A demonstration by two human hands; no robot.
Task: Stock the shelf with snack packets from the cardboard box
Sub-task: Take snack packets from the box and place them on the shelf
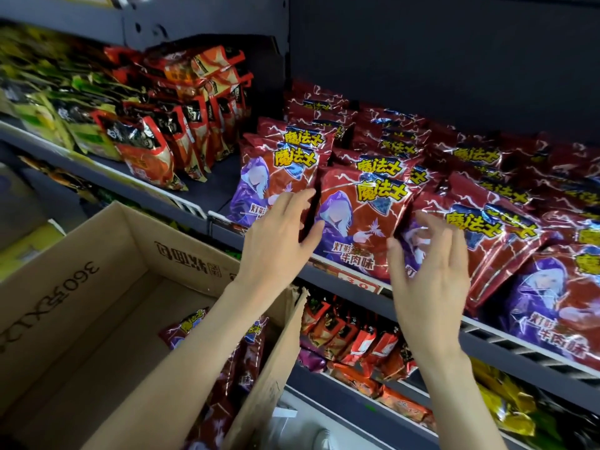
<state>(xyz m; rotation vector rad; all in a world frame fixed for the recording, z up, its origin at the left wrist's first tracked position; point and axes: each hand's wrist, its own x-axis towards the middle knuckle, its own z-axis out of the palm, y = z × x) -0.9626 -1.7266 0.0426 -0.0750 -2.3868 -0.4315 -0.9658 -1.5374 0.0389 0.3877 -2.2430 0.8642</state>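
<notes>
- Open brown cardboard box (pixel 81 287), nearest — a few red foil snack packets (pixel 181 329) lie inside it.
- Left hand (pixel 279 241), fingers spread and relaxed, touches the front red-and-purple snack packet (pixel 357 222) on the dark metal shelf (pixel 487 339).
- Right hand (pixel 428 271), fingers loose, holds nothing, beside that packet.
- Farther back — rows of the same red packets (pixel 470 164).

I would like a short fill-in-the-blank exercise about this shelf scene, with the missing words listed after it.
1. The cardboard box stands to the ____ of the two hands.
2. The snack packets in front of the hands are mainly ____ in colour.
3. The left hand and the right hand have straight fingers and grip ____.
4. A few matching packets are still lying inside the ____.

Missing words: left; red; nothing; box
</notes>
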